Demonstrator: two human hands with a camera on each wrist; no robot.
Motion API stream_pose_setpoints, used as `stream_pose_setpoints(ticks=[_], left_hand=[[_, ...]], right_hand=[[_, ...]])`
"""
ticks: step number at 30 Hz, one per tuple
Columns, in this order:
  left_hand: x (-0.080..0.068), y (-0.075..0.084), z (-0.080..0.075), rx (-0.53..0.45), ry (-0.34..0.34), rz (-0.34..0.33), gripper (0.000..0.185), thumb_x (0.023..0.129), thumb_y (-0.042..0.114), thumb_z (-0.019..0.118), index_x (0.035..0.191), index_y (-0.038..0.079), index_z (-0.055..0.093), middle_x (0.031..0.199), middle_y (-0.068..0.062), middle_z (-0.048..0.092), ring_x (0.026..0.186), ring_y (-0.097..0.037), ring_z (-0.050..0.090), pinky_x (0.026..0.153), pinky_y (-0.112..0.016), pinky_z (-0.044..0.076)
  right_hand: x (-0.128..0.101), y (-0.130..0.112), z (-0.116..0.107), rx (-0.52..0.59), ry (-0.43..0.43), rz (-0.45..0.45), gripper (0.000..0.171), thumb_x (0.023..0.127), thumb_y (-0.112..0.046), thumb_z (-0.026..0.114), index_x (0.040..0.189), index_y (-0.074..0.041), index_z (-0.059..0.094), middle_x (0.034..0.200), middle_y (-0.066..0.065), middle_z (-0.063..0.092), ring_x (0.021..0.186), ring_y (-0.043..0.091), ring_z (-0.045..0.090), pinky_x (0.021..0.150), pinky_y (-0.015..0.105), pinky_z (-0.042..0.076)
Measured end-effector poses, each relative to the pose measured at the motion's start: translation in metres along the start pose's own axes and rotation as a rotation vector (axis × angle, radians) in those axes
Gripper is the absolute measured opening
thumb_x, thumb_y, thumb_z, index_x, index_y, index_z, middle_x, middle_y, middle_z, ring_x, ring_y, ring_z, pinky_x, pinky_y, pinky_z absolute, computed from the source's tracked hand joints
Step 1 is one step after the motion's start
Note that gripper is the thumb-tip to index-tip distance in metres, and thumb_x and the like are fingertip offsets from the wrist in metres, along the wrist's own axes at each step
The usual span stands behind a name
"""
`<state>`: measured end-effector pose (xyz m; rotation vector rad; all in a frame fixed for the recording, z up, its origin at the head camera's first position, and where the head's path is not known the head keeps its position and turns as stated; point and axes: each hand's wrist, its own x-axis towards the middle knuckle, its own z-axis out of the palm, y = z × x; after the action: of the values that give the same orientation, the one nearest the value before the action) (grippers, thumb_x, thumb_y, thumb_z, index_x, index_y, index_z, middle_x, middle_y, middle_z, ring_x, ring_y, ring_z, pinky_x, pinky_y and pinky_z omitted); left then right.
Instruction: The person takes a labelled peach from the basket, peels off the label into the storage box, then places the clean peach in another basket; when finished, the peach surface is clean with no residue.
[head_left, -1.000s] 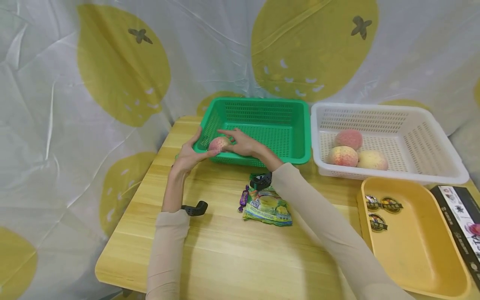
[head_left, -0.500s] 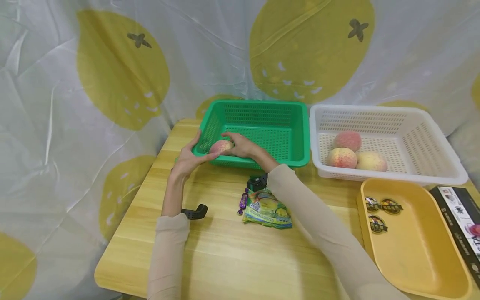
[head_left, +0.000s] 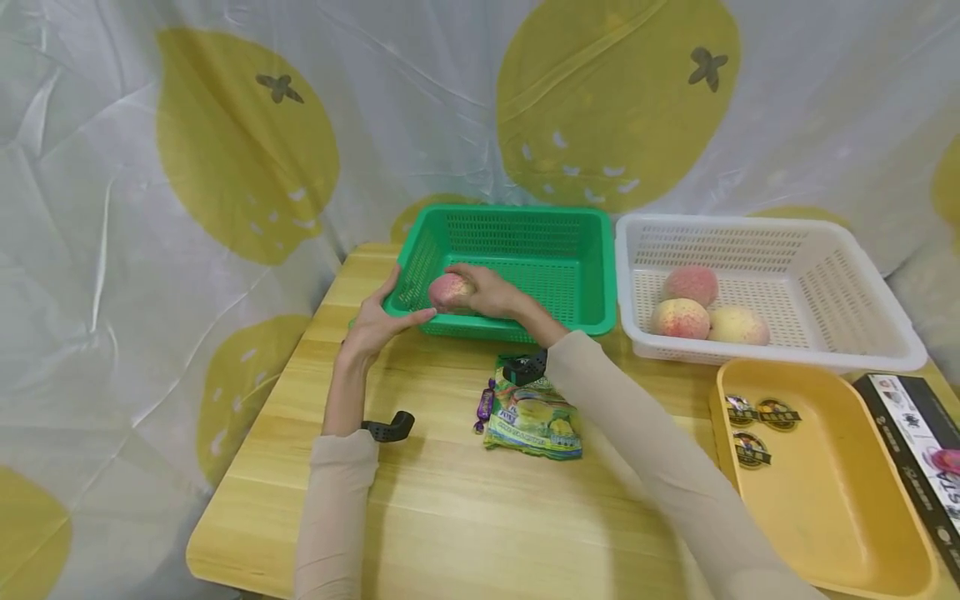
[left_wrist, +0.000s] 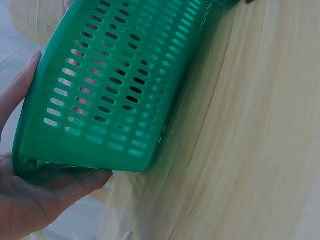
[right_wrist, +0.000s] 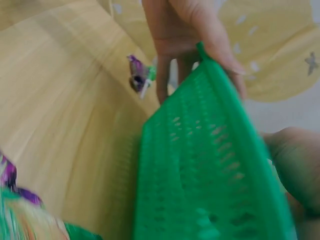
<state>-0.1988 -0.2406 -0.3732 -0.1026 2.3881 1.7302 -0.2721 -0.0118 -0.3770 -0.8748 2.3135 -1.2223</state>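
In the head view, my left hand grips the near left corner of the green basket. Its thumb lies over the rim and its fingers reach down outside the wall, as the left wrist view shows on the perforated basket. My right hand holds a pink and yellow peach just inside that same corner, close to the left thumb. From the right wrist, the left hand shows at the basket's corner; the peach is hard to make out there.
A white basket with three peaches stands to the right. Nearer lie a yellow tray, a black-and-white box, a green snack bag and a purple candy. Another purple wrapper lies near the left hand.
My right hand has closed around the peach and raised it slightly, shifting it a little right. My left hand stays on the basket's corner.
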Motion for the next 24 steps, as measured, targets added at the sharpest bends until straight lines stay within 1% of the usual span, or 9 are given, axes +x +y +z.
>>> stream_pose_setpoints(ticks=[3, 7, 10, 14, 16, 18, 20, 21, 24], left_hand=[[0.003, -0.005, 0.0, 0.001, 0.005, -0.008, 0.111, 0.086, 0.029, 0.086, 0.167, 0.033, 0.011, 0.176, 0.001, 0.001, 0.162, -0.026, 0.007, 0.122, -0.051, 0.035], [0.007, -0.011, -0.001, 0.002, 0.019, -0.007, 0.11, 0.085, 0.032, 0.087, 0.165, 0.04, 0.012, 0.176, 0.004, 0.002, 0.161, -0.022, 0.009, 0.12, -0.048, 0.038], [0.008, -0.012, 0.0, 0.003, 0.016, 0.002, 0.11, 0.085, 0.034, 0.088, 0.164, 0.041, 0.013, 0.176, 0.005, 0.002, 0.161, -0.022, 0.01, 0.12, -0.048, 0.039], [0.009, -0.012, 0.001, 0.013, 0.006, -0.003, 0.111, 0.084, 0.036, 0.088, 0.164, 0.042, 0.012, 0.176, 0.005, 0.0, 0.162, -0.024, 0.006, 0.124, -0.05, 0.034], [0.008, -0.012, 0.0, 0.01, 0.004, -0.005, 0.111, 0.084, 0.035, 0.088, 0.164, 0.042, 0.012, 0.176, 0.004, -0.001, 0.163, -0.025, 0.004, 0.126, -0.051, 0.031], [0.008, -0.012, -0.001, 0.01, 0.006, -0.008, 0.111, 0.084, 0.034, 0.088, 0.164, 0.043, 0.012, 0.176, 0.003, -0.001, 0.162, -0.025, 0.003, 0.127, -0.052, 0.028], [0.009, -0.011, -0.002, 0.007, 0.008, -0.01, 0.111, 0.084, 0.033, 0.088, 0.164, 0.043, 0.011, 0.176, 0.002, -0.002, 0.162, -0.026, 0.003, 0.128, -0.052, 0.026], [0.009, -0.011, -0.002, 0.002, 0.007, -0.01, 0.111, 0.084, 0.032, 0.088, 0.164, 0.042, 0.011, 0.176, 0.002, -0.002, 0.162, -0.026, 0.003, 0.128, -0.052, 0.026], [0.009, -0.011, -0.003, 0.002, 0.007, -0.012, 0.111, 0.084, 0.033, 0.088, 0.164, 0.042, 0.011, 0.176, 0.002, -0.002, 0.162, -0.026, 0.003, 0.128, -0.051, 0.025]], right_hand=[[-0.013, -0.005, -0.014, -0.026, 0.026, -0.056, 0.059, 0.104, -0.012, 0.062, 0.158, -0.004, 0.04, 0.158, 0.02, 0.046, 0.145, 0.037, 0.046, 0.116, 0.052, 0.043], [-0.04, -0.014, -0.036, -0.037, 0.049, -0.113, 0.055, 0.105, -0.017, 0.06, 0.157, -0.009, 0.042, 0.156, 0.017, 0.049, 0.142, 0.034, 0.049, 0.112, 0.051, 0.046], [-0.069, -0.021, -0.052, -0.032, 0.072, -0.119, 0.054, 0.105, -0.022, 0.061, 0.156, -0.016, 0.044, 0.153, 0.013, 0.052, 0.135, 0.031, 0.054, 0.104, 0.05, 0.05], [-0.113, -0.025, -0.07, -0.029, 0.092, -0.106, 0.054, 0.105, -0.026, 0.061, 0.156, -0.021, 0.045, 0.149, 0.007, 0.055, 0.124, 0.025, 0.057, 0.097, 0.046, 0.049], [-0.135, -0.025, -0.077, -0.015, 0.089, -0.09, 0.053, 0.106, -0.027, 0.06, 0.156, -0.024, 0.044, 0.141, 0.006, 0.059, 0.118, 0.024, 0.057, 0.094, 0.044, 0.048], [-0.157, -0.024, -0.083, 0.002, 0.076, -0.065, 0.052, 0.107, -0.028, 0.058, 0.156, -0.026, 0.043, 0.134, 0.006, 0.062, 0.115, 0.024, 0.057, 0.095, 0.045, 0.048], [-0.179, -0.021, -0.087, 0.009, 0.058, -0.039, 0.05, 0.108, -0.03, 0.055, 0.157, -0.028, 0.042, 0.133, 0.006, 0.062, 0.118, 0.024, 0.057, 0.099, 0.046, 0.047], [-0.189, -0.019, -0.089, 0.011, 0.044, -0.026, 0.05, 0.109, -0.031, 0.054, 0.157, -0.028, 0.041, 0.134, 0.006, 0.061, 0.121, 0.024, 0.056, 0.101, 0.047, 0.047], [-0.217, -0.01, -0.091, -0.01, 0.009, -0.017, 0.048, 0.11, -0.031, 0.051, 0.157, -0.028, 0.042, 0.147, 0.002, 0.057, 0.133, 0.022, 0.053, 0.108, 0.048, 0.045]])
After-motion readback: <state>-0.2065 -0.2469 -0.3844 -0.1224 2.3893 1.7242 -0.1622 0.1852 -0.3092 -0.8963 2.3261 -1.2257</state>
